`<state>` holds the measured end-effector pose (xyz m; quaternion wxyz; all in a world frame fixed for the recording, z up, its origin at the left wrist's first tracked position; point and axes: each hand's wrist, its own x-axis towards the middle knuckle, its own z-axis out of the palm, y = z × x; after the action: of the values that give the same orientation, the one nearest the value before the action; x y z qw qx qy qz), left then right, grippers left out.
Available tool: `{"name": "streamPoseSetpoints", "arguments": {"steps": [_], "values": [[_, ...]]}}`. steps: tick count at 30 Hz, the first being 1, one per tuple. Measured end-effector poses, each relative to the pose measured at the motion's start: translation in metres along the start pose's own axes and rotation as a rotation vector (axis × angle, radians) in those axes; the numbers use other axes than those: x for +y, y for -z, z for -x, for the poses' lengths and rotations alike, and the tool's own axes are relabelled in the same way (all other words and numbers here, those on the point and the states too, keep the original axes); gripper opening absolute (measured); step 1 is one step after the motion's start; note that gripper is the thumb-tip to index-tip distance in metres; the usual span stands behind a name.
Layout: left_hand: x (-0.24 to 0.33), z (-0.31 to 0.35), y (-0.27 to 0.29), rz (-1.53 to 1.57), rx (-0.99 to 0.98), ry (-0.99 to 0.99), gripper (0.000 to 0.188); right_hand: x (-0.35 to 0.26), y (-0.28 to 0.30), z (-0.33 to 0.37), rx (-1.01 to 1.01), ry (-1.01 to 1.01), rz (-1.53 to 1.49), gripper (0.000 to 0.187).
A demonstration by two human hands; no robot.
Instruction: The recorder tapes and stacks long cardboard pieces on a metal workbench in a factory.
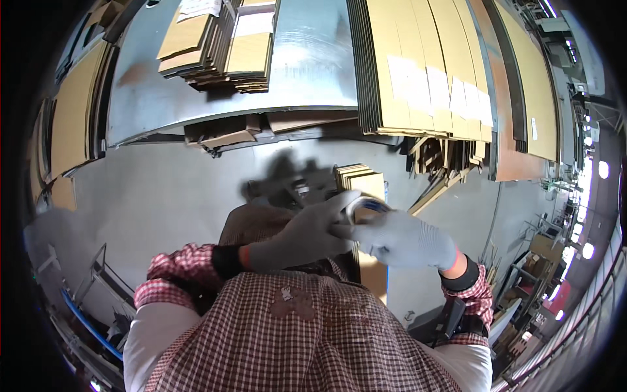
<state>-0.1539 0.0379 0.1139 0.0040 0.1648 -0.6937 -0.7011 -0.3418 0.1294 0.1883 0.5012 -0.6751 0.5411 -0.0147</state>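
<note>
Both my hands, in grey gloves, meet in front of my body around a roll of tape [351,210], seen as a ring with a pale rim and a dark blue inside. My left hand [310,228] grips its left side, with the thumb and fingers against the rim. My right hand [411,238] is closed on the right and lower side, its fingertips partly hidden. Just beyond and beneath the hands stands a narrow stack of tan cardboard pieces [360,176], partly covered by the gloves.
Ahead is a metal-topped table [307,72] bearing stacks of folded cardboard [248,55]. Long flat cardboard sheets [424,65] overhang its right part, with scraps [444,160] beneath. More sheets [78,108] stand at left. A metal frame [108,271] is at lower left; shelving [529,255] lies right.
</note>
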Motion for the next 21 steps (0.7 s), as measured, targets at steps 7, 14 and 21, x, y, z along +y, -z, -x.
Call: {"name": "streamPoseSetpoints", "arguments": {"steps": [7,14,21], "values": [[-0.069,0.018,0.034,0.265,0.104,0.241,0.086,0.101,0.034,0.061,0.274,-0.486,-0.475,0.044],[-0.004,-0.027,0.011,0.140,0.037,0.022,0.088,0.033,0.018,-0.018,-0.005,0.024,-0.138,0.039],[-0.099,-0.019,0.023,-0.284,0.116,0.395,0.070,0.227,-0.033,0.037,0.388,-0.378,-0.093,0.033]]}}
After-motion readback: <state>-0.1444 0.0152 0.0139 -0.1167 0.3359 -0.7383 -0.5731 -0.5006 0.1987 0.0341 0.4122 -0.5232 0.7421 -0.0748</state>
